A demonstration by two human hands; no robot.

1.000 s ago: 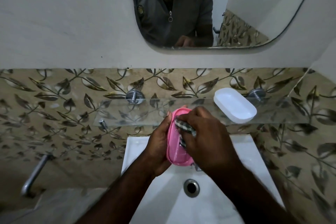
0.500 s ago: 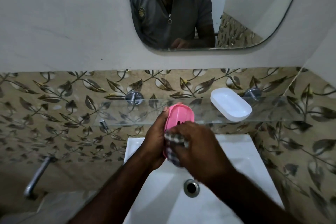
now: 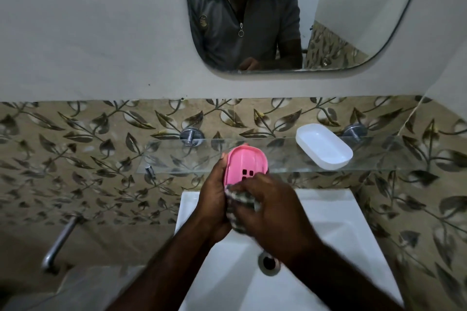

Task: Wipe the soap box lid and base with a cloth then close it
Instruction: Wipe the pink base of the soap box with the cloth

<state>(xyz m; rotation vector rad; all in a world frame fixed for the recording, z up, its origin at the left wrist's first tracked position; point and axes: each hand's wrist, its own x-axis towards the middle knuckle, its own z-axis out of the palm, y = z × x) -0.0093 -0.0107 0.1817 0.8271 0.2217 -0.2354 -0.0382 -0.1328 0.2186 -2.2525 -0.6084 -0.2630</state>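
While under cloth (image 3: 243, 200), base (image 3: 246, 165) between hands (image 3: 214, 201) (image 3: 274, 212)

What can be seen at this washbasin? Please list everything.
white ceramic sink: one, white, bottom centre
round metal drain: one, silver, in the sink
clear glass shelf: one, clear, on the wall above the sink
chrome shelf brackets: two, silver, behind the shelf
pink oval plastic soap box half with drain holes: one, pink, held over the sink
white oval plastic soap box half: one, white, on the shelf's right part
checked fabric cloth: one, dark and pale, against the pink half's near end
rounded wall mirror: one, silvery, top
leaf-patterned wall tiles: many, beige-brown, behind the shelf
metal pipe: one, silver, lower left
left hand: one, grips the pink half
right hand: one, holds the cloth
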